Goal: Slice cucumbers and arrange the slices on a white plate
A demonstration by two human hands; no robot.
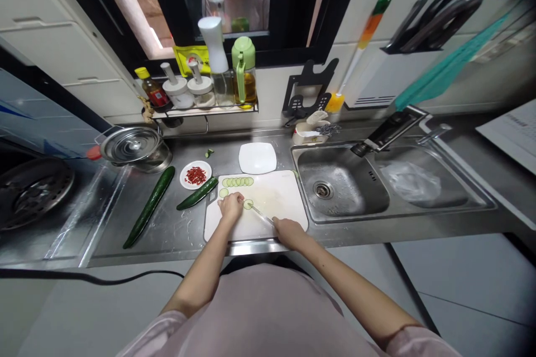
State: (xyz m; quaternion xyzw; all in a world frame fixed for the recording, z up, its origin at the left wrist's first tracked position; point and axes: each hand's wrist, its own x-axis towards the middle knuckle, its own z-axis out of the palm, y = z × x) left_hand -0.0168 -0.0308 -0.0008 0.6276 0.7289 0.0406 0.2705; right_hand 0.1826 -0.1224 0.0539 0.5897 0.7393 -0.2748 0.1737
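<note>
My right hand (290,233) is wrapped round the handle of a knife (263,215), whose blade points left across the white cutting board (288,195). At the blade's tip lies a round cucumber slice (248,204). Just left of it, my left hand (231,206) is closed low over the board, its fingertips drawn together; whatever they hold is too small to make out. Overlapping cucumber slices (238,182) form a row along the board's upper left, with a single slice (224,193) below them. A cut cucumber (197,194) rests against the board's left side.
Further left lies a whole cucumber (149,207). Behind the board stand a small plate of chopped red pieces (195,175) and a white square dish (257,158). The sink (343,184) borders the board's right. A lidded steel pot (136,148) stands back left, below a condiment rack (205,111).
</note>
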